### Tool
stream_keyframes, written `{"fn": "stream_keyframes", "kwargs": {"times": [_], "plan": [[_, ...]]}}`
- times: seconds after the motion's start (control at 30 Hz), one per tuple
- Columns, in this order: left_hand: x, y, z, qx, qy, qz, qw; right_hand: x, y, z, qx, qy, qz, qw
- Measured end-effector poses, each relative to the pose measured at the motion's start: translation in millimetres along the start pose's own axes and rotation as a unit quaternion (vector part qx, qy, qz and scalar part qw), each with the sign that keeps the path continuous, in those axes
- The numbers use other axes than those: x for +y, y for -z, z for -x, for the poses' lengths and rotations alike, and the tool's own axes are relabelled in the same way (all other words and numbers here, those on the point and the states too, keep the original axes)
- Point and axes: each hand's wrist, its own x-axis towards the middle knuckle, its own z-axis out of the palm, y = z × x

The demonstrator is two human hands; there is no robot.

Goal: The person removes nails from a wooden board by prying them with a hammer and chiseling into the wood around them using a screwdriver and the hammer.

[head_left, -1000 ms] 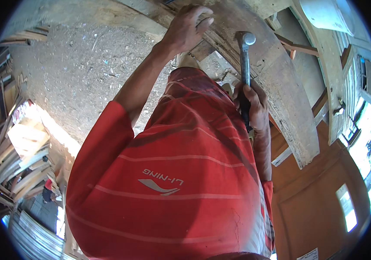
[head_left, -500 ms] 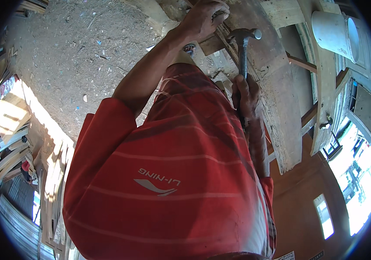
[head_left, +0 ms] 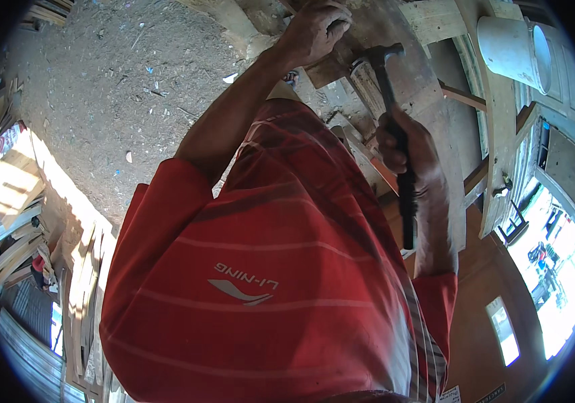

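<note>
My right hand [head_left: 412, 148] is wrapped round the dark handle of a claw hammer [head_left: 386, 84]. The hammer head points away from me over a wooden workbench [head_left: 432, 104], and the handle's black end sticks out below my fist. At the top of the view my left hand [head_left: 318, 30] is closed, fingertips pressed together, just left of the hammer head. Whatever it pinches is too small or hidden to name. A short wooden block [head_left: 326, 72] lies just below that hand, and a narrow ridged wood piece [head_left: 368, 87] shows beside the hammer.
A white bucket [head_left: 509, 54] lies on its side on planks at the upper right. Stacked wood strips [head_left: 15, 248] fill the left edge. The dirt floor [head_left: 119, 80] is littered with shavings and scraps. A brown panel [head_left: 469, 302] stands at the lower right.
My right hand has shifted right with the hammer, which now tilts, its handle end swung out to the right. My left hand stays nearly in place. The long edge piece beside the hammer looks displaced.
</note>
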Motion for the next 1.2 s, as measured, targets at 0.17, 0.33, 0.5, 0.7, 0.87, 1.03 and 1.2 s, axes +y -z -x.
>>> {"fn": "stream_keyframes", "kwargs": {"times": [0.17, 0.33, 0.5, 0.7, 0.87, 1.03, 1.2], "plan": [[-2.2, 3.1, 5.7, -0.016, 0.013, -0.007, 1.000, 9.8, -9.8, 10.6, 0.145, 0.043, 0.202, 0.968], [13.3, 6.4, 20.3, -0.086, 0.012, -0.015, 0.996, 38.2, -8.7, 12.6, 0.245, 0.147, 0.300, 0.910], [23.8, 7.6, 38.0, -0.061, -0.064, -0.073, 0.993, 75.6, 16.6, 24.2, 0.329, 0.184, 0.317, 0.870], [1.9, 24.7, 41.9, 0.135, 0.416, 0.046, 0.898, 115.1, 46.4, 43.3, 0.418, 0.238, 0.351, 0.803], [-36.3, 16.4, 12.0, 0.109, 0.471, 0.446, 0.753, 138.5, 43.8, 54.9, 0.430, 0.246, 0.319, 0.808], [-37.7, -1.6, 24.1, 0.134, 0.424, 0.414, 0.794, 143.9, 51.9, 66.6, 0.458, 0.310, 0.365, 0.749], [-20.2, 13.1, 34.0, 0.049, 0.486, 0.195, 0.851, 154.6, 62.9, 66.4, 0.441, 0.299, 0.294, 0.794]]}}
